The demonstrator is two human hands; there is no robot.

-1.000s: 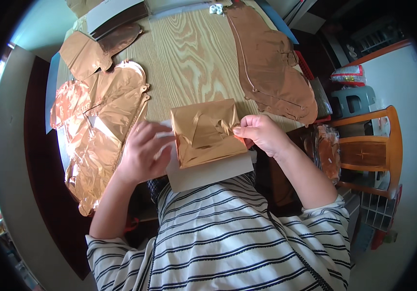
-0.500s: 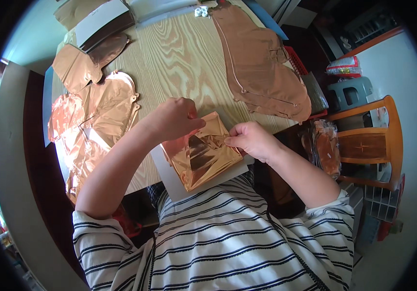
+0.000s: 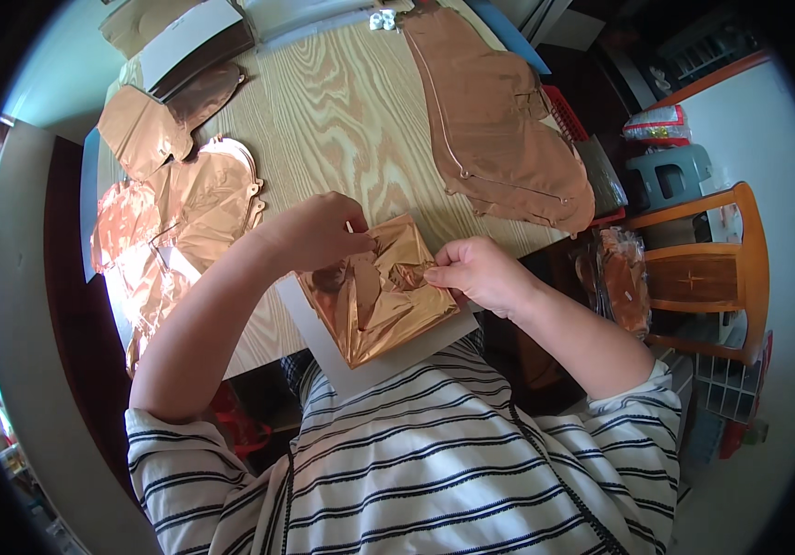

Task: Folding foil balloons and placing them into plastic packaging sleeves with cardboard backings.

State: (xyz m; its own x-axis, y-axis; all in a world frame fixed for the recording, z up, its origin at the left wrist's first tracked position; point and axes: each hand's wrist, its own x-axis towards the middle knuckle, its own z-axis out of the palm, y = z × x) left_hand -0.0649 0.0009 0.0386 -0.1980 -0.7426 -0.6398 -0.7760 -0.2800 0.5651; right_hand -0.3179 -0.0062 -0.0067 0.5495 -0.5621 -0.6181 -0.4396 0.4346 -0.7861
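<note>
A shiny rose-gold foil balloon (image 3: pixel 384 310), folded into a rough square with creases, lies on a pale grey card (image 3: pixel 319 347) at the table's near edge, against my striped top. Over the far left part of the foil, my left hand (image 3: pixel 319 233) bends down with its fingers closed on the sheet; some fingertips are hidden. My right hand (image 3: pixel 483 275) pinches the right edge of the foil between thumb and forefinger.
Flat copper-coloured foil balloons (image 3: pixel 499 116) are spread along the table's right side. Crumpled shiny ones (image 3: pixel 208 199) lie at the left, near a white-topped box (image 3: pixel 192 42). A wooden chair (image 3: pixel 694 277) and grey stool (image 3: pixel 670 176) stand to the right.
My left hand has shifted slightly left and away from me. The foil's creases have changed shape, and the card has slid a little to the left. My right hand has barely moved.
</note>
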